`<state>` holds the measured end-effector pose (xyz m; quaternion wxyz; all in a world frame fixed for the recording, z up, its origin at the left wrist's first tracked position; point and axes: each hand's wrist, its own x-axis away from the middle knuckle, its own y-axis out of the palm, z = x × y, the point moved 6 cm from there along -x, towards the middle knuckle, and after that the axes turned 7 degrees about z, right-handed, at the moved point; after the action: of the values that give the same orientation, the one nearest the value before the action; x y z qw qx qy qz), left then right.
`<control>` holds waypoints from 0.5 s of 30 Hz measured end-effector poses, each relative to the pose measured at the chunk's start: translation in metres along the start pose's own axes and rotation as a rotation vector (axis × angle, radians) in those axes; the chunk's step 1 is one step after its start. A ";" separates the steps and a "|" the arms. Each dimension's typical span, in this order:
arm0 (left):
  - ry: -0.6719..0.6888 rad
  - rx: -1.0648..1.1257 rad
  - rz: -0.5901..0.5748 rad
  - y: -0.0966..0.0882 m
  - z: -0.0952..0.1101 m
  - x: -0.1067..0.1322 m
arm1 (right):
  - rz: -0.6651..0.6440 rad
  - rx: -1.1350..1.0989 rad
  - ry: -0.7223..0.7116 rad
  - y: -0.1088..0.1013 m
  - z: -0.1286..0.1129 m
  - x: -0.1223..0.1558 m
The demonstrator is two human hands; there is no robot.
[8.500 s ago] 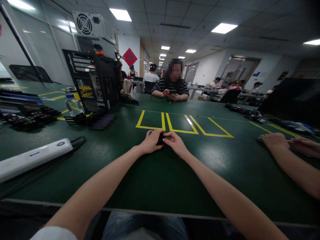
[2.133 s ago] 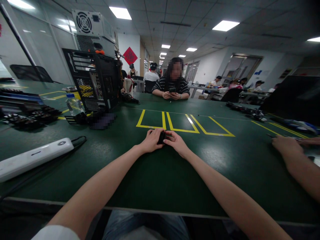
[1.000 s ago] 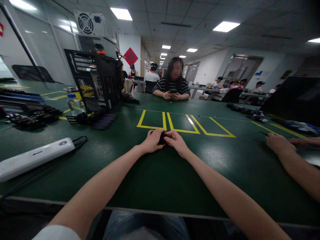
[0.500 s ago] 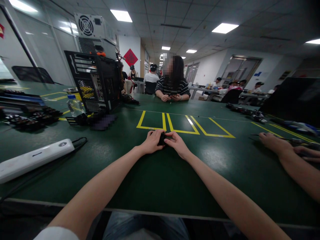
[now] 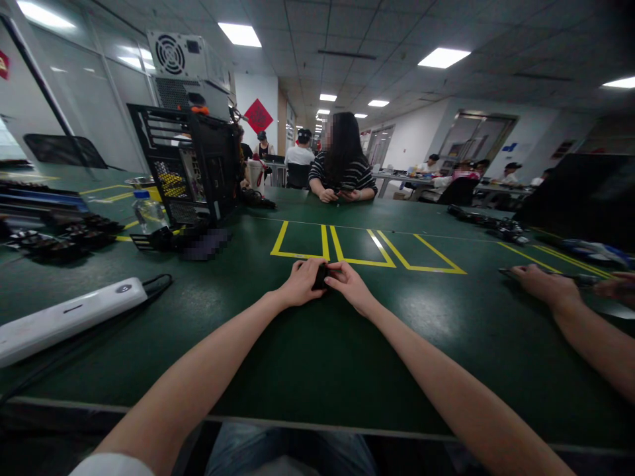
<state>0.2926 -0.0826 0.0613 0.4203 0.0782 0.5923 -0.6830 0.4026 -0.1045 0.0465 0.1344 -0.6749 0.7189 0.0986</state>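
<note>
Between my two hands, low over the green table (image 5: 297, 357), is a small black object (image 5: 320, 276); its kind is too dark and too covered to make out. My left hand (image 5: 303, 283) wraps it from the left, fingers curled over its top. From the right, my right hand (image 5: 350, 285) pinches its edge with thumb and fingertips. Both hands are closed on it, and most of its surface is hidden by fingers. Just beyond them, yellow tape outlines (image 5: 300, 255) mark the tabletop.
At left stand a black computer case (image 5: 198, 165) with a power supply (image 5: 186, 56) on top, a plastic bottle (image 5: 147, 215) and a white power strip (image 5: 74, 317). A co-worker's hand (image 5: 546, 287) works at right. Another person (image 5: 342, 165) sits opposite.
My hands stay almost still around the black object. The co-worker's hands at right shift slightly, and the person opposite turns their head.
</note>
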 end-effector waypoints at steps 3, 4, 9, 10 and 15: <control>0.002 -0.009 0.004 0.002 -0.001 -0.001 | -0.008 -0.016 -0.005 0.001 -0.001 0.002; 0.004 -0.011 0.006 0.002 -0.001 -0.001 | -0.003 -0.012 0.014 0.001 0.000 0.003; 0.009 -0.014 0.014 0.002 -0.001 -0.001 | 0.024 -0.009 0.076 0.001 0.001 0.003; 0.008 -0.013 0.015 0.002 -0.001 0.000 | 0.022 -0.011 0.076 0.001 0.000 0.003; 0.001 -0.008 0.010 0.002 -0.001 0.000 | 0.008 0.015 0.061 0.001 0.000 0.002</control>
<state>0.2930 -0.0815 0.0595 0.4238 0.0798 0.5947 -0.6785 0.4013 -0.1062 0.0460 0.1171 -0.6736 0.7260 0.0733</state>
